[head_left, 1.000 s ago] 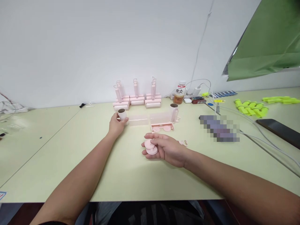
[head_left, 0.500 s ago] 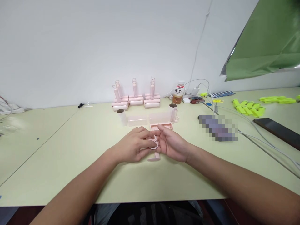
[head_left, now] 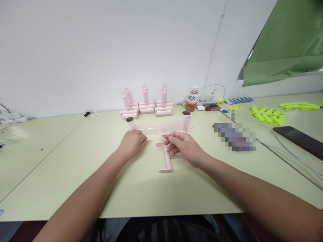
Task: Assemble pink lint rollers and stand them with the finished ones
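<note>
My left hand point(head_left: 132, 144) is low over the table, fingers curled together. A thin pale piece point(head_left: 148, 139) sticks out at its fingertips; its full shape is hidden. My right hand point(head_left: 186, 148) hovers over pink plastic parts, thumb and index finger stretched left, the other fingers loosely bent, and nothing shows between them. Below it lies a pink handle-like part point(head_left: 168, 163) with a rounded end. A small oval pink piece point(head_left: 159, 145) rests between the hands. Partly covered by the right hand is a pink tray-like part point(head_left: 163, 135).
Lint rollers point(head_left: 164, 109) in pink stand along the wall. Nearer are a white roll point(head_left: 130, 124), clear pink covers point(head_left: 173, 127) and a small pink roller point(head_left: 187, 123). To the right are a drink bottle point(head_left: 191, 99), cables, a black phone point(head_left: 299, 141) and yellow parts point(head_left: 267, 115).
My hands have moved apart. The left went left and away from me, the right slightly right. The pink rings held between them no longer show there; a small oval piece now shows on the table.
</note>
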Motion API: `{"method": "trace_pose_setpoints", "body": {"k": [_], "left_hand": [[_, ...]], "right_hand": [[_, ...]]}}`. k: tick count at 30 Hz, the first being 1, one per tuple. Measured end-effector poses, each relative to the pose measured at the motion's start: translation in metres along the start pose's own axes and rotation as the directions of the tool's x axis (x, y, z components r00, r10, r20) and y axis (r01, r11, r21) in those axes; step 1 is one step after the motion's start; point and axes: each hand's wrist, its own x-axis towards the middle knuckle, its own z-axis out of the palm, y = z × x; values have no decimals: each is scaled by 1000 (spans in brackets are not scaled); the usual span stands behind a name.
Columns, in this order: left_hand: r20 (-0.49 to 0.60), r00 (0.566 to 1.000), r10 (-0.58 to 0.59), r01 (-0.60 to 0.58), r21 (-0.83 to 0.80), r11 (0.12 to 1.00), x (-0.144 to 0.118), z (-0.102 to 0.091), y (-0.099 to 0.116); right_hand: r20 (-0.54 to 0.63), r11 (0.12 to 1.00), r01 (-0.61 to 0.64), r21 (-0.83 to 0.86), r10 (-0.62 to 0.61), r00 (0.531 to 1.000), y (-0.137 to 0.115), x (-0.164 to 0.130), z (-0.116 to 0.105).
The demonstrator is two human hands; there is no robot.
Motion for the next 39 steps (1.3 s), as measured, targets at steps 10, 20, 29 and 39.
{"method": "trace_pose_setpoints", "body": {"k": [10,20,29,39], "left_hand": [[51,999,-1,4,-57,998,5,18,14],[109,994,-17,27,-86,996,-1,12,17],[2,994,-107,91,-546,833,-3,1,20],[212,970,123,210,-977,27,-10,-12,42]], "right_hand": [[381,263,342,-902,114,917,-13,-4,-29],[451,382,424,-821,-20,892,-13,-5,-27],[475,460,519,-720,-219,852,-9,-2,-26],[476,530,554,-642,-291,830,-2,0,-21]]}}
